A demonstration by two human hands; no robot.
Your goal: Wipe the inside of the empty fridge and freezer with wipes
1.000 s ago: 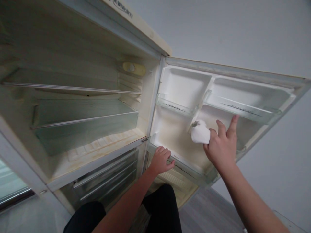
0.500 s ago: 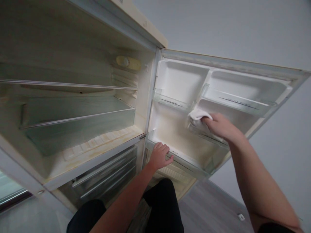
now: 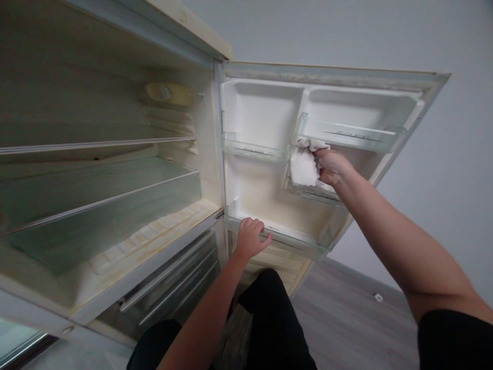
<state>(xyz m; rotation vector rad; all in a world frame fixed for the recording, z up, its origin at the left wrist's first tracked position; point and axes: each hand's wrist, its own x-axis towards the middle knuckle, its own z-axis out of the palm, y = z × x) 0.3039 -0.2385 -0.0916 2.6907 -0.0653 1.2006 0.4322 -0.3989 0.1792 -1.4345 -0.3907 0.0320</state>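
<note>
The right hand of mine (image 3: 334, 165) pinches a crumpled white cloth (image 3: 304, 167), which hangs against the inside of the open fridge door (image 3: 265, 185). The cloth lies at the divider beside the small right-hand door shelf (image 3: 321, 194), partly covering it. My left hand (image 3: 252, 237) has its fingers hooked over the rim of the long clear bottom door shelf (image 3: 296, 243), near the hinge side, with the thumb held apart. Another clear door shelf (image 3: 256, 150) sits at the upper left and one more (image 3: 350, 134) at the upper right.
At left stands the open fridge compartment with a glass shelf (image 3: 96, 145), a clear drawer (image 3: 115, 205) and a yellowed thermostat housing (image 3: 169, 93). Below it, the freezer section (image 3: 177, 288) is open too. A small white object (image 3: 378, 297) lies on the grey floor (image 3: 346, 313).
My right hand has moved the cloth up along the door divider, and more of the cloth now hangs spread out. My left hand stays on the shelf rim. The view has shifted slightly.
</note>
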